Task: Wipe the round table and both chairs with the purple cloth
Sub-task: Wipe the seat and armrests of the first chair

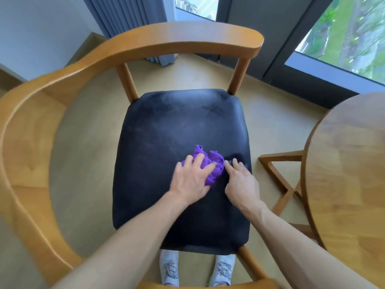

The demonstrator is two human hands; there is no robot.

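A wooden chair with a curved backrest (pixel 145 41) and a black padded seat (pixel 166 126) fills the middle of the view. The purple cloth (pixel 212 163) lies bunched on the seat's right front part. My left hand (pixel 191 180) presses down on the cloth with spread fingers. My right hand (pixel 239 182) rests just right of the cloth, fingertips touching its edge. The round wooden table (pixel 350 163) shows partly at the right edge. No second chair is in view.
The table's crossed wooden legs (pixel 285 184) stand close to the seat's right side. Grey curtains (pixel 129 24) and a dark-framed window (pixel 295 59) are beyond the chair. My feet in grey shoes (pixel 170 268) stand under the seat's front edge on a beige floor.
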